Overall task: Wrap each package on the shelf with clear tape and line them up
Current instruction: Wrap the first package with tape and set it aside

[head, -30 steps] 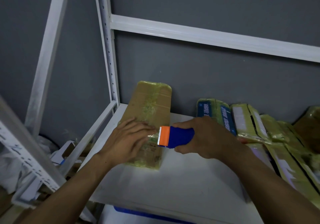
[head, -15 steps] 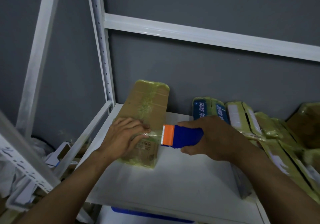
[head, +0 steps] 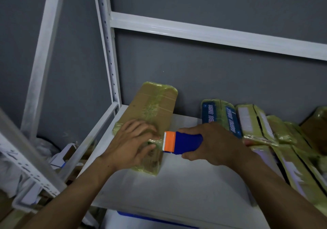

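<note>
The package [head: 152, 112] is laid at the left end of the shelf [head: 185, 184], its far end apparently raised against the wall [head: 230, 78]. It is pressed down by the left hand [head: 131, 143], whose grip is open. The fingers are spread nearly straight over the box, most likely so that the box cannot slide under the pull.

The dispenser [head: 184, 143] is enclosed by the right hand [head: 215, 145], the grip closed round its blue body. The orange toothed edge is set at the box's right side, and a short stretch of tape [head: 160, 141] is seen there. A cut or a further pull is judged to be the step in hand.

Bare shelf is left in front of the box, so room is given for turning it. The post [head: 108, 55] stands close on the left and the row of packages [head: 251, 122] leans just beside the right hand, so wide sweeps are limited.
</note>
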### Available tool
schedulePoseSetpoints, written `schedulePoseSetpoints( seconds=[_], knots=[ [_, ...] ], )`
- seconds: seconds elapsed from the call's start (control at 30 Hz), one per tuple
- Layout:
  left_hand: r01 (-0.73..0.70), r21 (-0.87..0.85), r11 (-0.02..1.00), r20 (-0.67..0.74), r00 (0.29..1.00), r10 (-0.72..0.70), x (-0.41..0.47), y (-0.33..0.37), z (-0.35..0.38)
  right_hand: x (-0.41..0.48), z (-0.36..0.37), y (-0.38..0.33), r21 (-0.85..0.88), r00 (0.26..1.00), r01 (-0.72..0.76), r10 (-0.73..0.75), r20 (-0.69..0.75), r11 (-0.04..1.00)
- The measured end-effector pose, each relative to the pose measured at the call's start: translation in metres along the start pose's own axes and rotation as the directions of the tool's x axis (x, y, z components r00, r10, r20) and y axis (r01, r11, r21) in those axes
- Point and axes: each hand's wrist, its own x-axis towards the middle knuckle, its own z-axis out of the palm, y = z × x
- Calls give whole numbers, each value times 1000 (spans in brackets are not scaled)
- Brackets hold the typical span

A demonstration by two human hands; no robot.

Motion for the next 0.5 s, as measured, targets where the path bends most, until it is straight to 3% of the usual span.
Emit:
schedulePoseSetpoints(
  seconds=[0.17,0.5],
  knots=[
    [35,24,999,-71,997,-34,6,-3,7,-2,4,0,34,1000,-12,11,15,999],
    [38,-38,999,10,999,-37,6,-18,-12,-14,1,-7,67,999,36,-36,1,997]
  ],
)
